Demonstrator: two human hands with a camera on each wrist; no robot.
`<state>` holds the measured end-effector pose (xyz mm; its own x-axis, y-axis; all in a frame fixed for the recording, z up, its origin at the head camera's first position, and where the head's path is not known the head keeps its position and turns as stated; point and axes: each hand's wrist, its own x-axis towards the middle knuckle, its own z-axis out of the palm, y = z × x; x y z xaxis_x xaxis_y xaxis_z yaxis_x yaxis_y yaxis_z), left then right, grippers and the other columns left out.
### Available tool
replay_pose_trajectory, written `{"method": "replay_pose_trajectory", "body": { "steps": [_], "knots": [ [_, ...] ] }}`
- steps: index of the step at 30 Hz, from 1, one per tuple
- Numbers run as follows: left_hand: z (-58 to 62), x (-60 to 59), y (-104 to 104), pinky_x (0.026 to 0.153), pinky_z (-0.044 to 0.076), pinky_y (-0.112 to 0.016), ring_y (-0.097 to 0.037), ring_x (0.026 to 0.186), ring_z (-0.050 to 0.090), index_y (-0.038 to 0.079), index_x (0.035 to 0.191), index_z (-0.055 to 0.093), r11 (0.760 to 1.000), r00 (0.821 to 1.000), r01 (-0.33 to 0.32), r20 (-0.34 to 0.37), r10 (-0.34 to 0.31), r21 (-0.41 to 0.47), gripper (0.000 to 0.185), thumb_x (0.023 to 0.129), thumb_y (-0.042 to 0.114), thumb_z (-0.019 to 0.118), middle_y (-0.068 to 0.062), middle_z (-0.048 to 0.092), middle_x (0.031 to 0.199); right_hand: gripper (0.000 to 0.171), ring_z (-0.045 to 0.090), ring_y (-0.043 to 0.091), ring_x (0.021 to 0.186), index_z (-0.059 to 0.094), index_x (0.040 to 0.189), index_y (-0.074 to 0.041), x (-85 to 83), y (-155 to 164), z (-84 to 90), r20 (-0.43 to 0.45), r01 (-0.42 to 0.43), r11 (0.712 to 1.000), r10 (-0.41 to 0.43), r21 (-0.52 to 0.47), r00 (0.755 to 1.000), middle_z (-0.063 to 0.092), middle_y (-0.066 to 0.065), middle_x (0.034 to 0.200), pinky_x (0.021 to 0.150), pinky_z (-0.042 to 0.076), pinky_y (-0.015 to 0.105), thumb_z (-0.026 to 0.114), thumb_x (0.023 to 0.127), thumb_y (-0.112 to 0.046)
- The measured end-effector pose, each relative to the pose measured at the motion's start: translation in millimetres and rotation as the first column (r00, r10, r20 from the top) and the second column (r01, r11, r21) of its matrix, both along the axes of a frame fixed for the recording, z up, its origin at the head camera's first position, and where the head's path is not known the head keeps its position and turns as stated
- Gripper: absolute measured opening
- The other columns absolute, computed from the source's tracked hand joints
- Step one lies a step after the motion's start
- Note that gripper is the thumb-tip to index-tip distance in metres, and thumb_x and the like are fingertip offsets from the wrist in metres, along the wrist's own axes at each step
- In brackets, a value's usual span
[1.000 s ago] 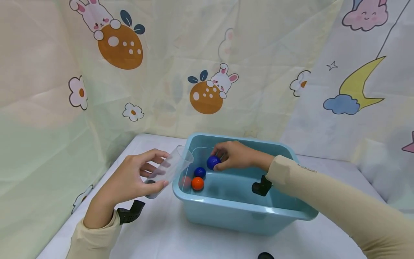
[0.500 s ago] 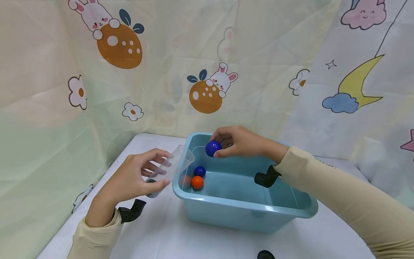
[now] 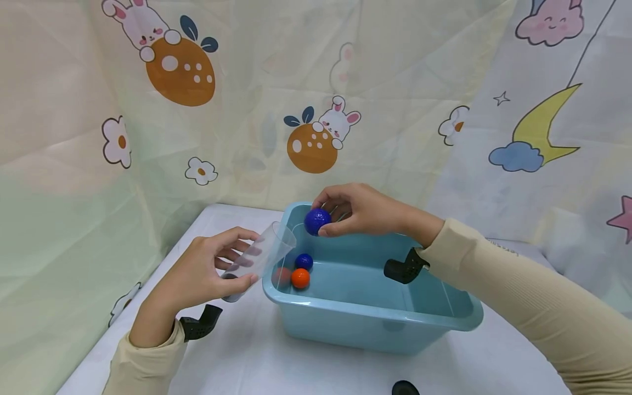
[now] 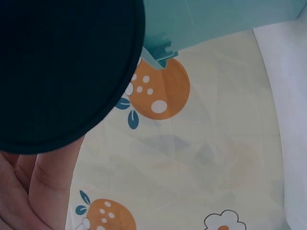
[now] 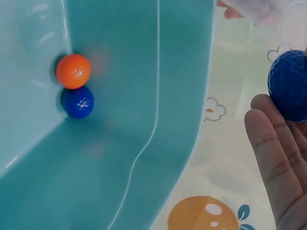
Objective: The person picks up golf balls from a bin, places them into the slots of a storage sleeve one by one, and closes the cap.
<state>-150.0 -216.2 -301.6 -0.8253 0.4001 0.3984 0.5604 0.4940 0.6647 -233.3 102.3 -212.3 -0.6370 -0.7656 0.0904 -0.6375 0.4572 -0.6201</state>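
A dark blue ball (image 3: 317, 221) sits pinched in the fingertips of the right hand (image 3: 362, 211), raised above the far left corner of the light blue tub (image 3: 375, 323). In the right wrist view the same ball (image 5: 289, 86) shows at the frame's edge, partly cut off, resting against the fingers (image 5: 268, 143).

Just left of it, the left hand (image 3: 207, 271) grips a clear plastic cup (image 3: 259, 258), fingers and thumb curled round it. The cup is tilted, its mouth leaning toward the tub's rim and close to the held ball; whether the cup touches the rim is hard to say, since the plastic is nearly see-through. The two hands are apart, each clamped on its own thing.

Down in the tub's left corner lie a smaller blue ball (image 3: 303, 261) and an orange ball (image 3: 300, 278), touching each other. A reddish blur (image 3: 282, 276) shows beside them through the cup's mouth or the tub wall; I cannot tell what it is.

The left wrist view is mostly blocked by a dark round shape (image 4: 62, 72), with only a corner of the tub (image 4: 216, 21) and the printed curtain (image 4: 192, 158) visible. The tub stands on a white table (image 3: 257, 356).
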Motion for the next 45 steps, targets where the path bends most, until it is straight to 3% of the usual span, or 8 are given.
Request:
{"method": "replay_pose_trajectory", "body": {
  "steps": [4, 11, 18, 25, 37, 45],
  "knots": [
    [0.1, 0.6, 0, 0.079, 0.065, -0.029, -0.023, 0.091, 0.08, 0.012, 0.129, 0.07, 1.0, 1.0, -0.003, -0.002, 0.003, -0.002, 0.046, 0.086, 0.013, 0.088, -0.005, 0.081, 0.107, 0.037, 0.076, 0.024, 0.106, 0.067, 0.128, 0.002, 4.9, -4, 5.7, 0.001, -0.01, 1.0, 0.01, -0.002, 1.0, 0.077, 0.011, 0.118, 0.097, 0.063, 0.037, 0.081, 0.096, -0.01],
    [0.3, 0.7, 0, 0.079, 0.067, -0.036, -0.011, 0.091, 0.078, 0.011, 0.13, 0.07, 1.0, 1.0, -0.01, 0.005, 0.01, -0.012, 0.047, 0.087, 0.014, 0.088, -0.005, 0.081, 0.108, 0.039, 0.076, 0.023, 0.107, 0.067, 0.129, 0.001, 12.8, -11, 14.0, 0.006, -0.037, 0.999, 0.037, -0.003, 0.999, 0.077, 0.01, 0.12, 0.096, 0.063, 0.036, 0.082, 0.095, -0.011],
    [1.1, 1.7, 1, 0.078, 0.065, -0.028, -0.009, 0.091, 0.077, 0.01, 0.13, 0.069, 1.0, 1.0, -0.011, 0.013, 0.011, -0.015, 0.048, 0.087, 0.015, 0.088, -0.005, 0.081, 0.109, 0.039, 0.076, 0.022, 0.107, 0.068, 0.129, 0.002, 13.2, -17, 13.9, 0.01, -0.058, 0.998, 0.058, -0.006, 0.998, 0.077, 0.01, 0.119, 0.096, 0.063, 0.037, 0.082, 0.095, -0.011],
    [1.4, 1.8, 1, 0.078, 0.068, -0.039, -0.018, 0.091, 0.079, 0.011, 0.13, 0.069, 1.0, 1.0, -0.001, 0.011, 0.001, -0.009, 0.047, 0.087, 0.015, 0.088, -0.005, 0.081, 0.109, 0.039, 0.076, 0.021, 0.107, 0.068, 0.13, 0.002, 15.7, -26, 14.4, 0.033, -0.075, 0.997, 0.076, -0.014, 0.997, 0.077, 0.01, 0.12, 0.096, 0.063, 0.034, 0.082, 0.096, -0.011],
    [2.0, 2.9, 0, 0.076, 0.066, -0.03, -0.021, 0.09, 0.08, 0.01, 0.13, 0.07, 1.0, 1.0, 0.0, -0.004, 0.0, -0.011, 0.048, 0.086, 0.014, 0.089, -0.006, 0.081, 0.109, 0.04, 0.075, 0.018, 0.105, 0.068, 0.13, 0.002, 17.8, -40, 12.3, 0.06, -0.104, 0.994, 0.104, -0.015, 0.993, 0.077, 0.009, 0.118, 0.096, 0.062, 0.031, 0.083, 0.095, -0.011],
    [2.2, 3.5, 0, 0.075, 0.067, -0.033, -0.02, 0.088, 0.08, 0.01, 0.13, 0.07, 1.0, 1.0, -0.004, 0.001, 0.004, -0.01, 0.048, 0.086, 0.013, 0.089, -0.004, 0.081, 0.108, 0.042, 0.075, 0.019, 0.107, 0.068, 0.131, 0.002, 18.3, -42, 12.2, 0.059, -0.107, 0.994, 0.108, -0.013, 0.992, 0.077, 0.01, 0.12, 0.098, 0.062, 0.035, 0.084, 0.095, -0.011]
  ]
}}
